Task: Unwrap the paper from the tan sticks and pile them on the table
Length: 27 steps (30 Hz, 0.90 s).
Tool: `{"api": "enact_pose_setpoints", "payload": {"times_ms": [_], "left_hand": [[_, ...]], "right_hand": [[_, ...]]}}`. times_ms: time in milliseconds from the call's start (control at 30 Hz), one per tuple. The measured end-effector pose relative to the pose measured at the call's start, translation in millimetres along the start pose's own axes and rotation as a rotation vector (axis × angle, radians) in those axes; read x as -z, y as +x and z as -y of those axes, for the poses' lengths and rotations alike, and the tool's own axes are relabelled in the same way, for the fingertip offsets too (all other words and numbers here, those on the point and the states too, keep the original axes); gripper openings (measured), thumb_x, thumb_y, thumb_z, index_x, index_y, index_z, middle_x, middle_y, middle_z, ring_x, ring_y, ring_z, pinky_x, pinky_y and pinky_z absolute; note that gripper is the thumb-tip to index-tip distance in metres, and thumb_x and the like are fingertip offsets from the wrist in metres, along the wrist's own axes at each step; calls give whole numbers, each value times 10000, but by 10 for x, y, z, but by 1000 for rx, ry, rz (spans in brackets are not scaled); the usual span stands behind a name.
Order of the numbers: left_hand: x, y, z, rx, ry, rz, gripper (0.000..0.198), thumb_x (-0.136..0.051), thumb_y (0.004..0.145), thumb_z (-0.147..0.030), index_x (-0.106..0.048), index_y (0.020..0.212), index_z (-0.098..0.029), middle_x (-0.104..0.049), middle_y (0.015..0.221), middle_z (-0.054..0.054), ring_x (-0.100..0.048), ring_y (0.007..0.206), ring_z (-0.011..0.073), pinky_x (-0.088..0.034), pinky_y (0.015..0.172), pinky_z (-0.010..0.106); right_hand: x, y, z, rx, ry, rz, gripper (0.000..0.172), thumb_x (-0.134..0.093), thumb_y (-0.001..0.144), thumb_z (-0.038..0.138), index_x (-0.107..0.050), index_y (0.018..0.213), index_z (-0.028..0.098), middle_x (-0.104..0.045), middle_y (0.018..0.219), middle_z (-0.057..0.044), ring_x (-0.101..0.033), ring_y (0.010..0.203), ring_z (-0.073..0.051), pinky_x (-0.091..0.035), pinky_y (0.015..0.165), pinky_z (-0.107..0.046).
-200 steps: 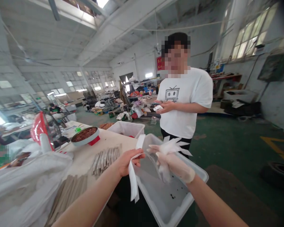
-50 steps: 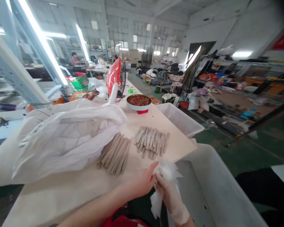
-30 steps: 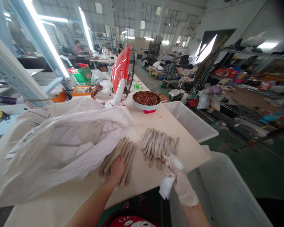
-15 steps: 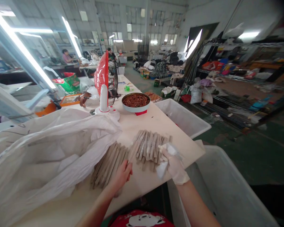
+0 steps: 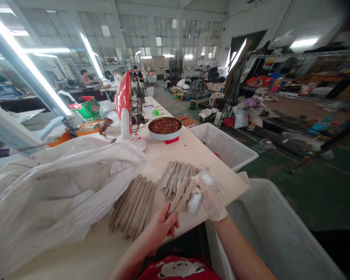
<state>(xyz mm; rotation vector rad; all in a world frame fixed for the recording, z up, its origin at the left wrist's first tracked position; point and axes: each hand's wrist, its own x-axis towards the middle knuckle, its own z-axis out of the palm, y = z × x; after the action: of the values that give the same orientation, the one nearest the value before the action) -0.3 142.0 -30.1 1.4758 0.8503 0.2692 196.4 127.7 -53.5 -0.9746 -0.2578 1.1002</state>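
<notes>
My bare left hand is closed round the near end of a long tan strip, lifted off the table. My right hand, in a thin clear plastic glove, is closed on the strip's far end, with loose glove plastic bunched about it. Just left of my left hand lies a pile of long tan strips on the beige table. A second, shorter pile of strips lies under and behind the lifted strip.
A big white plastic bag covers the table's left. Behind stand a red desk fan and a round tin of brown pieces. Two white bins stand by the table's right edge, one far, one near. People sit far back.
My left hand left the long pile and lifted a strip from it. My gloved right hand came across and closed on the strip's other end. Earlier I was pulling the glove on.
</notes>
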Motion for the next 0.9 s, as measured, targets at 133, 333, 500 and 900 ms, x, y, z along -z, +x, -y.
{"api": "enact_pose_setpoints", "payload": {"times_ms": [133,333,500,900], "left_hand": [[-76,-6,-30,-16,39,-28,195,-410,850,-369,-403,768,-192,-525,635,-52,-434,407,41,-283,399,179],[-140,-8,-103,-19,137,-64,167,-391,856,-336,-410,776,-191,-539,645,-44,-454,435,49,-331,431,186],[-136,34,34,2,172,-106,168,-392,856,-339,-407,772,-194,-555,643,-42,-470,433,53,-339,429,186],[-106,149,-295,48,-103,-31,203,-478,801,-376,-440,813,-177,-595,678,-18,-544,494,69,-374,451,180]], "right_hand": [[-15,-52,63,2,-13,-35,310,-741,628,445,-565,607,192,-540,458,42,-492,400,-110,-431,417,-245],[65,-80,95,50,-180,-222,380,-743,601,494,-680,750,150,-684,694,-26,-614,584,-156,-497,551,-265],[180,-58,129,63,-325,-214,339,-749,605,470,-680,699,152,-651,607,-7,-583,534,-142,-460,514,-247],[-6,-279,-10,-95,-301,206,372,-713,635,510,-667,727,152,-654,597,-21,-579,541,-165,-469,612,-308]]}}
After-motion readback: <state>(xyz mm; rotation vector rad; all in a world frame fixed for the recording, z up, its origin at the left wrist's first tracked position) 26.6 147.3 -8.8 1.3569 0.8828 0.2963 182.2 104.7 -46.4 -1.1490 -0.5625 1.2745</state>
